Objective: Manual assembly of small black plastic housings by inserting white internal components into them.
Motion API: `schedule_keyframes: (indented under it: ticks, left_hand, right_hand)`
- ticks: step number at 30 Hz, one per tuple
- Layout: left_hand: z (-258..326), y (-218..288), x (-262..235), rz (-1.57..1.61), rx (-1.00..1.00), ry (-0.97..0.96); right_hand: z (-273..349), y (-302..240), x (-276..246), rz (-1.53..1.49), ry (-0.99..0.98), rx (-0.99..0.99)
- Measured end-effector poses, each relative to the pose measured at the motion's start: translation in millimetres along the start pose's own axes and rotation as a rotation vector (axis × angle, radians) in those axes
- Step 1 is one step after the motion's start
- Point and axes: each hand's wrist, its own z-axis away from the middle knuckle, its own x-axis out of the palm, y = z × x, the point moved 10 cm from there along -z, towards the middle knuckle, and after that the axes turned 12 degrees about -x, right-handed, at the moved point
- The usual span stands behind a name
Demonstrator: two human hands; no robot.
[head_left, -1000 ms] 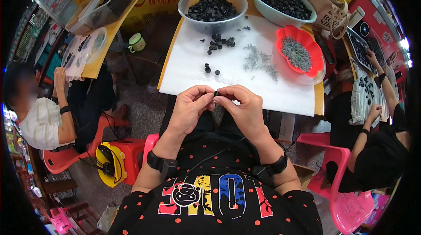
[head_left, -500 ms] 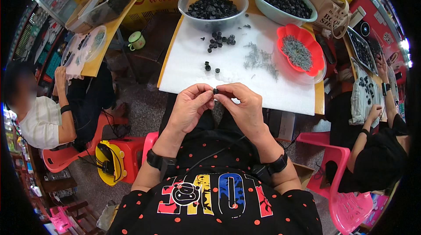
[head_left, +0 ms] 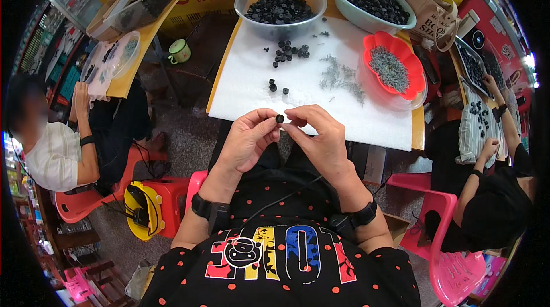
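A small round black part [head_left: 279,118], probably plastic, is pinched between the thumb and forefinger of my left hand [head_left: 252,138], just off the table's near edge. Close on its right is my right hand [head_left: 318,135], thumb and forefinger apart, tips right beside the part. Nothing shows between those tips. Ahead on the white foam sheet [head_left: 240,95] lie a few similar black pieces [head_left: 272,87] and a larger loose cluster of them [head_left: 286,53]. Thin grey screw-like pieces [head_left: 338,78] are scattered to the right.
A clear bowl [head_left: 240,6] and a pale basin [head_left: 338,0] of black parts stand at the back. A red scalloped bowl [head_left: 417,69] holds grey pieces. People work at both sides, near a red stool [head_left: 175,198] and a pink chair [head_left: 424,192].
My right fingertips have drawn slightly away from the black part, which now shows more fully in my left pinch. The co-worker on the right has moved a hand toward a tray.
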Motion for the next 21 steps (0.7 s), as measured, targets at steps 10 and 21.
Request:
schedule_keyframes:
  ticks: [10, 21]
  left_hand:
    - [-1.8, -4.7, -0.6, 0.076, -0.062, -0.026]
    - [-5.1, -12.0, 1.8, -0.002, -0.116, -0.043]
  right_hand:
    - [-0.3, 7.1, -5.6, 0.000, 0.008, -0.009]
    - [1.8, -1.5, 6.2, 0.064, -0.056, -0.155]
